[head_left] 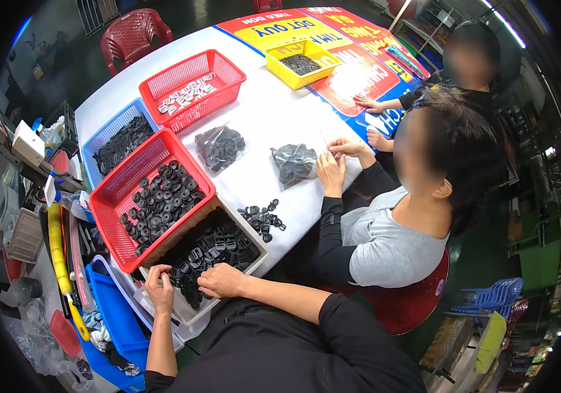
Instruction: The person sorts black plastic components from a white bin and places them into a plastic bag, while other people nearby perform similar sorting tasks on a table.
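My left hand (159,287) is at the near left edge of a grey-white bin (258,257), its fingers curled in. Over the near side of that bin is my right hand (221,280), fingers bent and pressed together. Whatever either hand pinches is hidden or too small to name. Black plastic buckles (218,247) fill the bin in a loose heap. A small pile of similar buckles (264,219) lies on the white table beside the bin's right corner.
A red basket (208,187) of round black parts rests against the bin's far side. Beyond stand a blue basket (88,149), another red basket (225,92) and a yellow basket (302,80). Filled plastic bags (220,148) lie mid-table. Two people sit at right, one by a bag.
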`<control>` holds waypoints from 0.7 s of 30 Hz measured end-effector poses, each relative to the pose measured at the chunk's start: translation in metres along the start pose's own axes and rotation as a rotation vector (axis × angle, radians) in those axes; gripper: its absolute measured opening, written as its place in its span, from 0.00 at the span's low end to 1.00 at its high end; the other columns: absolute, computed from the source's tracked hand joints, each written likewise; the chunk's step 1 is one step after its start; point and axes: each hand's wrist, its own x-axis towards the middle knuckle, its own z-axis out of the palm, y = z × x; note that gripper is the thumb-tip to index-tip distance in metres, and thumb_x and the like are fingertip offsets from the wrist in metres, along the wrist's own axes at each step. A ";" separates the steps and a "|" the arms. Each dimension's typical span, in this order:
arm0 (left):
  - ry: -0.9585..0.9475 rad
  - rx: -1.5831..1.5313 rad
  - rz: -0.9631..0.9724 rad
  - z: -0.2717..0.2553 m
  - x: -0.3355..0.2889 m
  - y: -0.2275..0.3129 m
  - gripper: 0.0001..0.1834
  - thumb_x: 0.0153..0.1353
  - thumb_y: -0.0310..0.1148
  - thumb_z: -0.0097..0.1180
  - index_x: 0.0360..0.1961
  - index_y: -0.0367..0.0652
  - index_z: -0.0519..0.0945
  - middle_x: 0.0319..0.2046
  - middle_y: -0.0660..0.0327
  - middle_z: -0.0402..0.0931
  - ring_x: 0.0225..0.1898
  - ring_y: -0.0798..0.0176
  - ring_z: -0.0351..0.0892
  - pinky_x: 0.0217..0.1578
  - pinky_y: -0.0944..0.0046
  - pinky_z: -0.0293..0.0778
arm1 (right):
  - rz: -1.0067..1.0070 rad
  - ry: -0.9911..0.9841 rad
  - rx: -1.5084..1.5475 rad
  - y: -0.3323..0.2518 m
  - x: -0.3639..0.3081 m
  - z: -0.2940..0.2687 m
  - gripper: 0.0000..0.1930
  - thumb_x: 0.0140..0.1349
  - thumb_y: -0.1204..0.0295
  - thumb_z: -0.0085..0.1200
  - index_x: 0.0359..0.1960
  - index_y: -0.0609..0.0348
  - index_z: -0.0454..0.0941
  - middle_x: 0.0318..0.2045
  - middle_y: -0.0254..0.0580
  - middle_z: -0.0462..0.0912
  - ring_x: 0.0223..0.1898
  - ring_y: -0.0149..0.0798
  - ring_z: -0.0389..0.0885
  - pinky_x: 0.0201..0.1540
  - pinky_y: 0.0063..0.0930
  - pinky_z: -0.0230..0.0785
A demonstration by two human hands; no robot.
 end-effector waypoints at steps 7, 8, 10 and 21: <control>0.003 -0.010 0.011 -0.001 0.002 0.004 0.09 0.55 0.17 0.44 0.29 0.34 0.78 0.26 0.59 0.75 0.25 0.68 0.74 0.28 0.69 0.69 | 0.010 -0.027 -0.025 -0.003 0.002 -0.002 0.11 0.59 0.62 0.54 0.26 0.54 0.71 0.22 0.37 0.75 0.26 0.41 0.79 0.29 0.35 0.70; 0.000 -0.006 0.016 -0.002 0.002 0.003 0.09 0.56 0.17 0.44 0.29 0.34 0.78 0.26 0.60 0.75 0.25 0.68 0.74 0.28 0.70 0.69 | 0.003 -0.016 -0.030 -0.003 0.002 -0.002 0.11 0.59 0.62 0.54 0.25 0.54 0.70 0.22 0.37 0.75 0.26 0.40 0.78 0.29 0.35 0.70; 0.000 -0.001 0.022 -0.001 0.001 0.000 0.09 0.56 0.17 0.44 0.29 0.34 0.78 0.26 0.60 0.75 0.25 0.68 0.74 0.28 0.70 0.69 | -0.033 0.013 -0.025 -0.004 0.001 -0.002 0.11 0.59 0.62 0.54 0.25 0.53 0.70 0.21 0.36 0.74 0.25 0.39 0.78 0.29 0.34 0.70; -0.016 -0.004 0.029 -0.001 0.000 -0.003 0.09 0.56 0.17 0.44 0.30 0.34 0.78 0.26 0.60 0.75 0.25 0.68 0.74 0.28 0.69 0.69 | 0.037 -0.045 0.019 -0.013 -0.004 0.009 0.11 0.59 0.61 0.54 0.27 0.55 0.71 0.23 0.39 0.76 0.28 0.42 0.80 0.31 0.36 0.72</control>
